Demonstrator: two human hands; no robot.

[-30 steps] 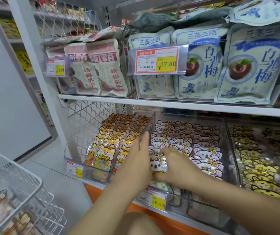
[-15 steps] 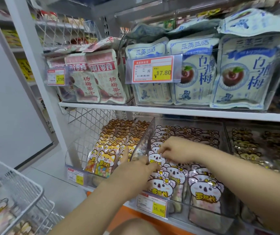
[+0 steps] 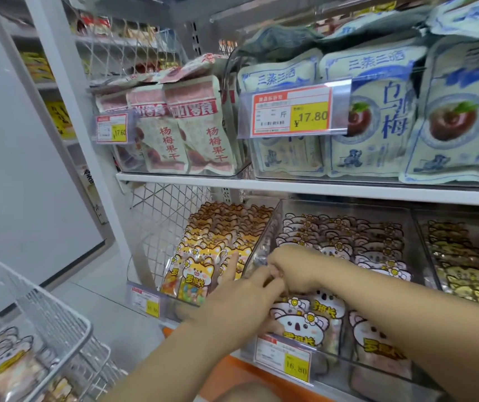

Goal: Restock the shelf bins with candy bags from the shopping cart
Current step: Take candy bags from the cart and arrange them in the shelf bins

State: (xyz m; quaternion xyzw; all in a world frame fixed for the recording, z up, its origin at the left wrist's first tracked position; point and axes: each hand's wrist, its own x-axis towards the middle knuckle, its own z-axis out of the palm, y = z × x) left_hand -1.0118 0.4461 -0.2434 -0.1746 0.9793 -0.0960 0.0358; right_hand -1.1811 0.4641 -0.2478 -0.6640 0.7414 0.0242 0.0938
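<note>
At lower left, the silver wire shopping cart (image 3: 67, 326) holds more white koala-print candy bags (image 3: 3, 358), so the restocking looks only partly done. On the lower shelf, a stack of orange cat-print bags (image 3: 197, 274) sits just left of the clear plastic bin (image 3: 345, 205) that takes the koala kind.

The left hand (image 3: 241, 303) has a wide grip. Its forefinger points straight up along the wall between the two bins, and the other fingers lie over the top of the front koala bag (image 3: 305, 320). The right hand (image 3: 293, 271) touches it from just beyond. Its grip is narrow, fingers curled down at the bag tops in the bin's near-left corner. I cannot tell whether they pinch a bag, because the left fingers cover that spot.

The step appears to be seating bags upright in that corner. It should go best with the flat hand holding the row back while the other slides each bag straight down, print facing forward and tops level. Neither hand should lean on the thin wall or hide the orange-and-yellow price tag (image 3: 284, 358).
</note>
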